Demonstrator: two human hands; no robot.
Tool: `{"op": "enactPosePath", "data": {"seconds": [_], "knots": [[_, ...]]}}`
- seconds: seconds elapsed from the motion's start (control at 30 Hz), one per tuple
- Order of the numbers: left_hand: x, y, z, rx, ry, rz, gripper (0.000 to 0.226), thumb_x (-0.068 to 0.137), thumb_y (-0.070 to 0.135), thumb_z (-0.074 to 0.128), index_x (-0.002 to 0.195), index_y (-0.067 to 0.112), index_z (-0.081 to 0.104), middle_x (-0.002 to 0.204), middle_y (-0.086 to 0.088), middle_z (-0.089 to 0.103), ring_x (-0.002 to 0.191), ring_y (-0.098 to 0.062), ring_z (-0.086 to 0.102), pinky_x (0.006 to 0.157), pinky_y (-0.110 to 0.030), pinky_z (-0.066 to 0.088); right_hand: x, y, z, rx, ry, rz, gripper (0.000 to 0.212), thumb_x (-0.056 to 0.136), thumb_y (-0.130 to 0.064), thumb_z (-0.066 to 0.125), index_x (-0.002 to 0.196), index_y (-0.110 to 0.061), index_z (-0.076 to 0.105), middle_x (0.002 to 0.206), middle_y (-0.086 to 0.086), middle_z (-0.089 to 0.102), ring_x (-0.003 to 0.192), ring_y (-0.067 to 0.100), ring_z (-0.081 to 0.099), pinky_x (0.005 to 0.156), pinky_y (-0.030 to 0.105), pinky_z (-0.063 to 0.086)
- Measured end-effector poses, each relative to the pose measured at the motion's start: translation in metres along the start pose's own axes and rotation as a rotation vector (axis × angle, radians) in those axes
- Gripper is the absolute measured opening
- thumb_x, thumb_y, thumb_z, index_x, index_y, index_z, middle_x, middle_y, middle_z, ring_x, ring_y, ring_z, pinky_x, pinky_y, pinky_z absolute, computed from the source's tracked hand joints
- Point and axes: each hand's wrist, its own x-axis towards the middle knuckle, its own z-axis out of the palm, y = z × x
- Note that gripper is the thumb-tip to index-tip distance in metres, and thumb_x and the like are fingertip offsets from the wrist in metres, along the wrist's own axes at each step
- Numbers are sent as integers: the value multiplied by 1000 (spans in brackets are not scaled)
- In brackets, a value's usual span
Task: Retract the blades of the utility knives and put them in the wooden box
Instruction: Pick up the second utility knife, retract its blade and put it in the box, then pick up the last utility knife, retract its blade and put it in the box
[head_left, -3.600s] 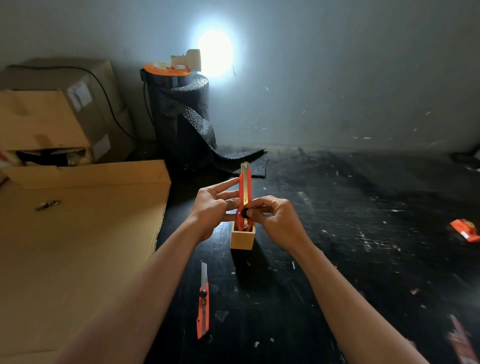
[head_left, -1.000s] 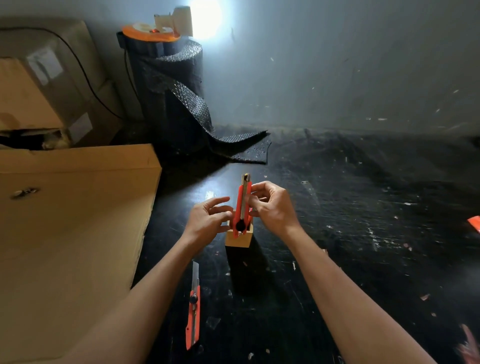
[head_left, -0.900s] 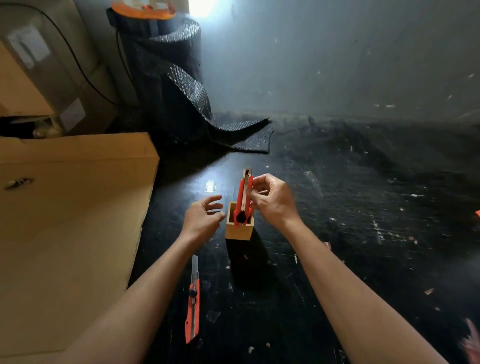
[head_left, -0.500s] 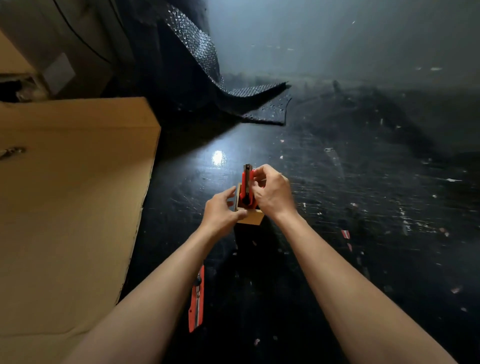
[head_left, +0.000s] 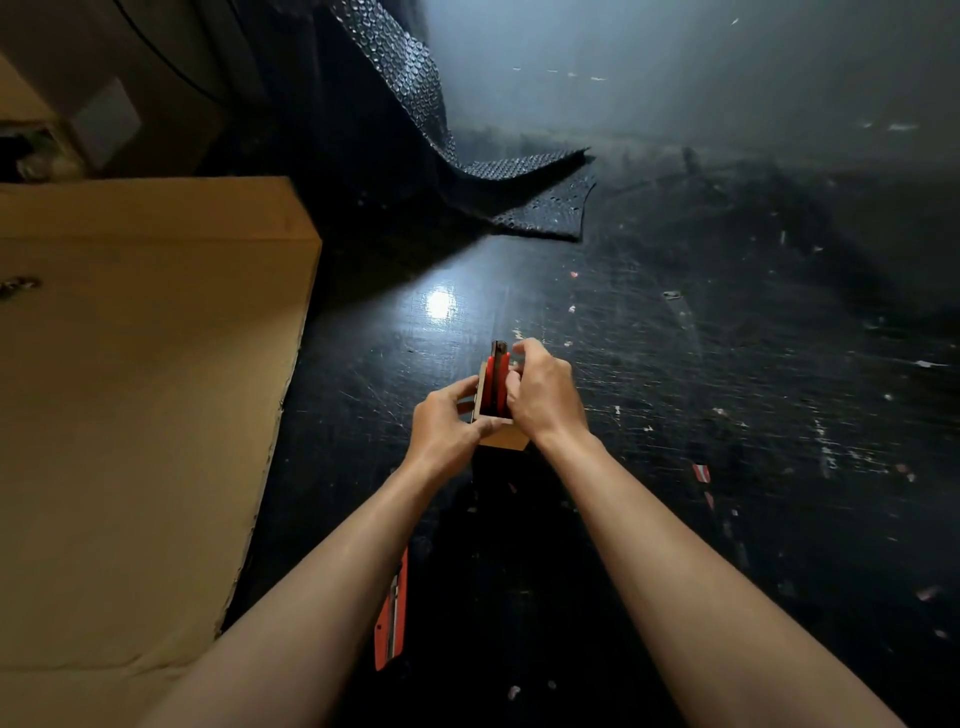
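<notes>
Brown cardboard (head_left: 135, 415) fills the left side of the frame, lying flat on the black, scratched table (head_left: 727, 415). Just right of its lower edge, at bottom centre, an orange utility knife (head_left: 392, 623) lies on the table, partly hidden under the left forearm. Above it, at the centre of the frame, the left hand (head_left: 447, 431) grips the near left corner of the small wooden box (head_left: 501, 439), thumb across its front rim. A second orange utility knife (head_left: 496, 384) stands upright inside the box, its top poking above the rim. The right hand (head_left: 543, 397) is closed around that knife's upper part from the right. Black bubble wrap (head_left: 524, 192) sprawls across the upper middle. Small paper scraps dot the table toward the right.
</notes>
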Motion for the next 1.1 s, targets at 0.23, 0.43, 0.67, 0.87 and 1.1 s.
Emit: {"op": "enactPosePath", "data": {"seconds": [0.23, 0.43, 0.67, 0.87, 1.1], "knots": [[-12, -5, -7, 28, 33, -9, 65, 78, 18, 86, 138, 11, 62, 133, -6, 69, 119, -17, 67, 98, -25, 52, -23, -12, -19, -60, 79, -110, 36, 97, -10, 60, 133, -4, 59, 113, 18, 73, 101, 34, 70, 79, 35, 52], [-50, -22, -31, 122, 54, 12, 59, 80, 22, 84, 134, 11, 64, 131, -7, 70, 117, -16, 68, 99, -25, 52, -66, -20, -17, -155, -35, -111, 18, 92, -18, 62, 108, -12, 66, 108, 9, 73, 98, 32, 70, 83, 47, 59], [-111, -58, -64, 207, 32, -43, 55, 79, 18, 83, 131, 13, 67, 125, -6, 73, 113, -16, 69, 99, -29, 54, -124, -18, 26, -195, -175, -89, 29, 96, -25, 65, 122, -12, 65, 120, 8, 71, 107, 27, 69, 88, 43, 59], [-145, -96, -72, 231, 9, -172, 54, 77, 22, 85, 128, 13, 69, 122, -3, 74, 108, -13, 68, 90, -20, 46, -163, -8, 75, -162, -359, -1, 38, 96, -25, 66, 133, -16, 63, 130, 9, 69, 118, 25, 66, 96, 42, 58], [-165, -131, -52, 167, -13, -308, 48, 84, 6, 77, 131, 10, 66, 119, -6, 74, 98, -9, 67, 87, -19, 50, -197, 10, 112, -16, -458, 155, 36, 96, -20, 65, 133, -17, 63, 116, 5, 73, 100, 18, 72, 89, 40, 62]]}}
